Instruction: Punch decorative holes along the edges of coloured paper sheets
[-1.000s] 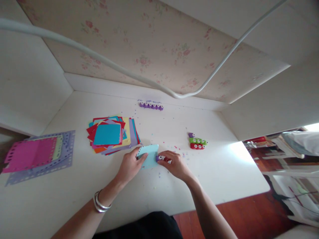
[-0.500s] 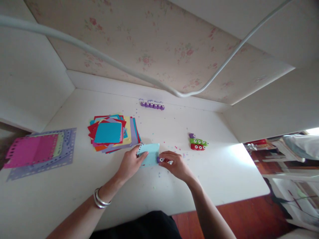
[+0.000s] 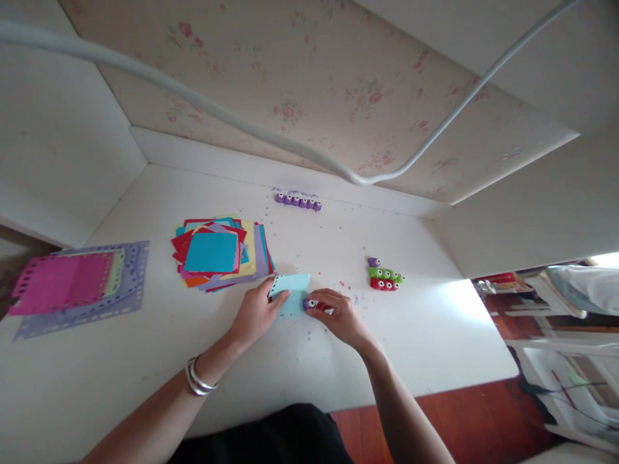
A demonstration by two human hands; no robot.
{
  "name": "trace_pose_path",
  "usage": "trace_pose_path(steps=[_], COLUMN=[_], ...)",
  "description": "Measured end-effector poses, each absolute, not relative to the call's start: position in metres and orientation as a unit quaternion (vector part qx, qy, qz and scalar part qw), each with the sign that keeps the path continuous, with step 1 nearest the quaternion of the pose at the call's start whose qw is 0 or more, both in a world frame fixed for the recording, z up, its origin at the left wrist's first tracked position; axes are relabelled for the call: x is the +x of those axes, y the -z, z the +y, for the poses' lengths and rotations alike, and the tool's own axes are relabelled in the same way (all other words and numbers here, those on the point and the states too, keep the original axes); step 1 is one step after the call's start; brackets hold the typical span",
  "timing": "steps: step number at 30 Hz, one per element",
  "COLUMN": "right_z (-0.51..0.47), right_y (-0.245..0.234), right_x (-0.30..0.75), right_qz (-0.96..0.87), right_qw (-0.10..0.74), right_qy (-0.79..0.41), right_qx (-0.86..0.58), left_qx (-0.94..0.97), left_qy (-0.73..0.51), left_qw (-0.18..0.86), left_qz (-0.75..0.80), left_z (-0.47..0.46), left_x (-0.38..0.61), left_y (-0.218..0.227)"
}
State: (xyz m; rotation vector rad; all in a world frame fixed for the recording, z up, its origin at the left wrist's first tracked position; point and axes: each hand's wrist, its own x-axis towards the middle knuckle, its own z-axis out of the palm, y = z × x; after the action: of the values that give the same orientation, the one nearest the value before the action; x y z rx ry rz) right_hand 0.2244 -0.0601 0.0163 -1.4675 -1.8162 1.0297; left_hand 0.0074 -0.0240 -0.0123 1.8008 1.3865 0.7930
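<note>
Floral wallpaper (image 3: 290, 109) backs my white worktop (image 3: 159, 374), and I place everything by the pale blue sheet (image 3: 297, 283) in front of me. Far to the left of that sheet lie the punched sheets (image 3: 58, 287), at least three: one pink, one pale green, one or more lavender, overlapping too much for an exact count. Nearer on its left, slightly beyond it, sits one stack of coloured paper (image 3: 213, 251), its layers too many to count. My left hand (image 3: 256, 311) grips the sheet by its left side, thumb on top, the other fingers hidden beneath; a line of holes runs along that edge. Beyond the sheet, toward the wall, stand six purple punches (image 3: 296, 201) in a row. At its right edge, the fingers of my right hand (image 3: 344, 319) are closed around a seventh purple punch (image 3: 307, 303); whether it is pressed down I can't tell. I judge I'm punching this right edge, and the next move calls for the paper well into the slot and a firm squeeze. Farther right of the sheet, bunched together, are a lone purple punch (image 3: 373, 262), four green punches (image 3: 385, 276) and three red punches (image 3: 383, 284).
</note>
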Motion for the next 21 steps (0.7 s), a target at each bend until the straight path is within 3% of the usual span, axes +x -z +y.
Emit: trace_pose_path(steps=[10,16,21], right_z=[-0.044,-0.042,-0.039], right_y=[-0.028,-0.024,-0.022], right_x=[0.230,0.226,0.227], right_qz=[-0.705,-0.702,-0.683], right_qw=[0.236,0.213,0.216], right_qy=[-0.350,-0.378,-0.382], right_qx=[-0.570,-0.564,-0.585], left_qx=[0.785,0.867,0.864], left_qy=[-0.353,-0.224,-0.214], left_qw=[0.127,0.148,0.156], left_qz=[0.494,0.420,0.427], left_z=[-0.034,-0.041,-0.045], left_x=[0.004,0.004,0.007], left_y=[0.006,0.009,0.017])
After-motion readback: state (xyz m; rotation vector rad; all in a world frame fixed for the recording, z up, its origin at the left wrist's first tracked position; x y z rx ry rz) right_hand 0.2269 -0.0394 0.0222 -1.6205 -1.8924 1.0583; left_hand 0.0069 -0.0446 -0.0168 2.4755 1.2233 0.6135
